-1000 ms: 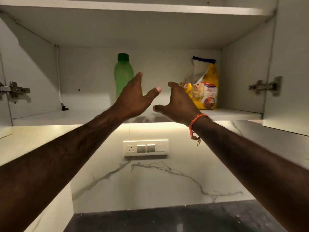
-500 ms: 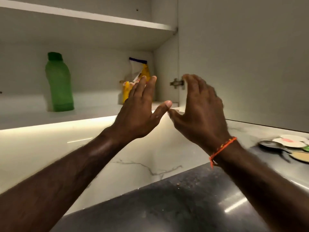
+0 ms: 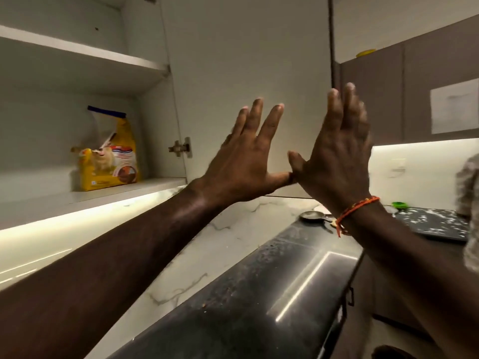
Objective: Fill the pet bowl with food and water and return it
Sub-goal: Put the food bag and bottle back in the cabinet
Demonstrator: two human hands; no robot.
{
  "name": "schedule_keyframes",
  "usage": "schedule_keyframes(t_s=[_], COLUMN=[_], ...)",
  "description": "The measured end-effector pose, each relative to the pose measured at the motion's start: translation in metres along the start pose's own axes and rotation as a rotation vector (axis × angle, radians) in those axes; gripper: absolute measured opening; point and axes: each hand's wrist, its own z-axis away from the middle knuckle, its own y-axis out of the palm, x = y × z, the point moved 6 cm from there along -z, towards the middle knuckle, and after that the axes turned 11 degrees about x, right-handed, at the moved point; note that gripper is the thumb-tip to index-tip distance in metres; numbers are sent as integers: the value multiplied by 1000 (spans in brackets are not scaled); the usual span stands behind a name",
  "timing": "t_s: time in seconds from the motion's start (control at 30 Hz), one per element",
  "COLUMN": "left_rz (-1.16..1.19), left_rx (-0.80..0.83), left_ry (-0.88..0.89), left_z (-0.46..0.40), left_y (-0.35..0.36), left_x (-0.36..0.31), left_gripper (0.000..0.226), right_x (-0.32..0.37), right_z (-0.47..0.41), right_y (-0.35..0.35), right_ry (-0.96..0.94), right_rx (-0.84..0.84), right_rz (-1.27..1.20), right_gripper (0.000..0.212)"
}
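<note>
Along the bottom of the view, from about 6 to 4 o'clock, runs the dark speckled tabletop (image 3: 259, 294), glossy, with a bright strip of light reflected on it. Above it two bare forearms reach up and away from the camera. The left hand (image 3: 243, 161) is raised near the centre with its fingers (image 3: 272, 123) straight and spread wide, holding nothing. The right hand (image 3: 334, 156) is just beside it at about 2 o'clock from centre, fingers straight and close together, palm facing away, also holding nothing; an orange thread bracelet (image 3: 357, 209) circles its wrist. The two thumbs meet or nearly meet between the hands. Both palms face the pale cabinet door (image 3: 246, 60), which stands open; whether they touch it cannot be told.

Farther along the tabletop, at about 3 o'clock, lie a small round metal dish (image 3: 312, 215), a dark speckled board (image 3: 435, 224) and a small green object (image 3: 399, 205).

At 9 o'clock, inside the open wall cabinet, the yellow pet food bag (image 3: 111, 156) stands upright on the lower shelf (image 3: 77, 196), near the right inner wall, its top open and crumpled. A metal hinge (image 3: 180, 147) sits on that wall just beside it. An upper shelf (image 3: 85, 51) is at 10 o'clock. The pet bowl is not in view.
</note>
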Motion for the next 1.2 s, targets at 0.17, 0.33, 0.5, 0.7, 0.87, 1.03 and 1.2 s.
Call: schedule_keyframes(t_s=[0.17, 0.33, 0.5, 0.7, 0.87, 1.03, 1.2], left_rz=[-42, -23, 42, 146, 161, 166, 136], left_rx=[202, 219, 106, 10, -48, -87, -189], left_ry=[77, 59, 80, 117, 122, 13, -241], left_z=[-36, -46, -31, 24, 89, 150, 209], left_y=[34, 57, 46, 9, -32, -66, -100], left_x=[-28, -35, -32, -15, 13, 49, 102], left_gripper=[137, 133, 126, 135, 141, 142, 119], right_x=[-47, -59, -43, 12, 76, 146, 220], right_z=[-10, -10, 1, 25, 37, 46, 63], right_y=[38, 48, 38, 11, 4, 20, 58], right_ry=[235, 243, 176, -1, -200, -374, -478], right_rx=[278, 261, 182, 88, 137, 190, 263], right_rz=[-290, -299, -287, -440, -651, -896, -1000], right_gripper=[111, 98, 92, 70, 54, 69, 81])
